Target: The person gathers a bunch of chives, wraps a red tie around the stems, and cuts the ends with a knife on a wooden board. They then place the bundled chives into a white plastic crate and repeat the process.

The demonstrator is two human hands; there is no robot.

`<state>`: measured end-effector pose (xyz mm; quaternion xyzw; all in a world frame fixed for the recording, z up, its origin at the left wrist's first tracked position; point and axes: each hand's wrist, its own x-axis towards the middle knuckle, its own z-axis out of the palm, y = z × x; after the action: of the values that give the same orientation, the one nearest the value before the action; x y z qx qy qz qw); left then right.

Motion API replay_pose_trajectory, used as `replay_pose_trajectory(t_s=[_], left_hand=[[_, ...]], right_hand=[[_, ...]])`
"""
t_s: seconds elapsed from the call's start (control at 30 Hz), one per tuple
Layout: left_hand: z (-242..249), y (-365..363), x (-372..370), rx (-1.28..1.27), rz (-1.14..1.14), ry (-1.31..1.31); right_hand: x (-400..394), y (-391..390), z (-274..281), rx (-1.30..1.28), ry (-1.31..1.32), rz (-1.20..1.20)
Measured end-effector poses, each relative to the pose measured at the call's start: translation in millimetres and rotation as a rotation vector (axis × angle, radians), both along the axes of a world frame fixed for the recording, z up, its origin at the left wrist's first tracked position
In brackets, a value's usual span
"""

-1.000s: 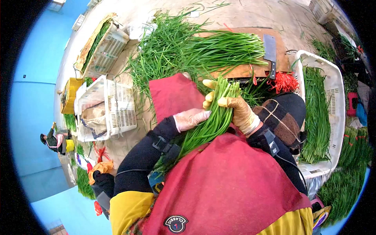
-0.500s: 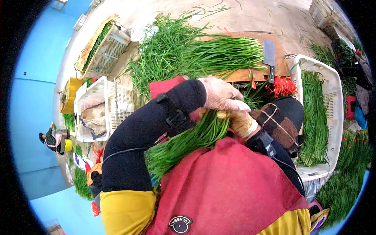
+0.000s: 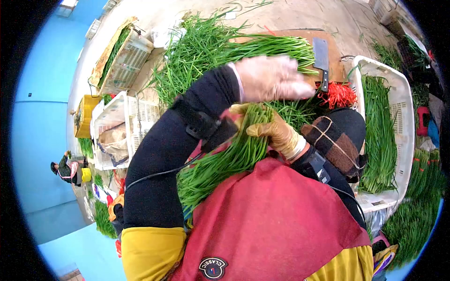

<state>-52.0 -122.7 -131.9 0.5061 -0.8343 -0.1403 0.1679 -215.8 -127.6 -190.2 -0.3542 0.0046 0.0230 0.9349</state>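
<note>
- Left hand (image 3: 275, 78), blurred, reaches out left of the knife (image 3: 321, 57), fingers extended and fairly open.
- Right hand (image 3: 276, 134), lower-left of the knife, curls its fingers around 1 bunch (image 3: 227, 161).

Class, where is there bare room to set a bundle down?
Floor beyond the board has the most room; a narrow board strip lies right of the cleaver. Crowded: around the held bundle, heaped greens, red ties and filled crate.
</note>
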Motion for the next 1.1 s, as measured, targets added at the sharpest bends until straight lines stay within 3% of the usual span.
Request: replay_pose_trajectory(t_s=[0.07,0.13,0.2,0.27,0.3,0.33,0.37,0.4,0.47,0.5,0.53,0.57,0.6,0.73,0.8,0.83,0.87,0.93,1.0,1.1], left_hand=[[4.5,9.1,-14.6,0.002,0.025,-0.109],[7.1,25.9,-35.7,-0.001,0.052,-0.214],[2.0,43.1,-44.4,0.601,0.08,-0.199],[23.9,33.8,-42.8,0.757,0.192,-0.059],[37.0,28.4,-43.4,0.669,0.19,-0.042],[45.7,22.2,-39.7,0.571,0.19,-0.035],[55.6,20.0,-35.4,0.348,0.09,0.094],[65.9,16.1,-35.5,0.4,0.248,0.088],[48.4,23.4,-32.9,0.423,0.219,0.254],[3.0,28.8,-25.8,0.133,-0.215,-0.069],[35.4,25.3,-50.6,0.867,0.159,-0.122],[30.5,31.0,-52.8,0.762,0.177,0.007],[24.0,36.3,-54.0,0.655,0.195,0.141],[20.6,33.0,-59.9,0.531,0.254,0.117],[19.4,37.1,-60.5,0.271,0.277,0.153],[15.9,33.7,-52.9,0.219,0.248,0.316],[38.4,34.2,-48.4,0.167,0.206,0.399],[44.0,54.9,-34.2,0.017,0.313,0.516],[49.2,79.4,-27.8,-0.058,0.294,0.449],[33.8,111.9,-24.9,-0.121,0.385,0.437]], right_hand=[[-5.7,-1.7,2.2,0.031,0.014,0.022],[-17.6,-10.9,-0.1,-0.124,0.322,-0.111],[-8.4,-10.9,-10.8,-0.199,0.249,-0.09],[-2.6,-0.6,-29.1,-0.341,0.133,-0.005],[-1.0,3.7,-32.2,-0.414,0.067,0.036],[-2.0,-1.9,-3.0,-0.31,0.142,0.115],[0.8,-0.7,3.3,-0.261,0.023,0.097],[4.0,-1.5,7.2,-0.214,-0.096,0.078],[-1.6,-10.1,-6.7,-0.24,-0.128,0.196],[-7.1,-6.2,-16.8,-0.464,-0.014,0.11],[-8.4,-2.1,-35.0,-0.683,0.098,0.022],[1.4,12.0,-108.4,-0.233,-0.094,0.062],[-0.3,12.6,-110.7,-0.228,-0.091,0.066],[-10.4,15.8,-98.3,-0.827,-0.049,-0.446],[-8.8,15.7,-75.4,-1.122,-0.045,-0.705],[-5.4,13.0,-58.2,-0.462,0.049,-0.531],[-12.3,-3.2,-18.3,-0.114,0.093,-0.347],[-16.4,-31.0,-12.1,0.02,-0.171,-0.381],[-26.6,-42.3,20.0,0.128,-0.2,-0.592],[-41.8,-69.7,30.8,0.093,-0.261,-0.78]])
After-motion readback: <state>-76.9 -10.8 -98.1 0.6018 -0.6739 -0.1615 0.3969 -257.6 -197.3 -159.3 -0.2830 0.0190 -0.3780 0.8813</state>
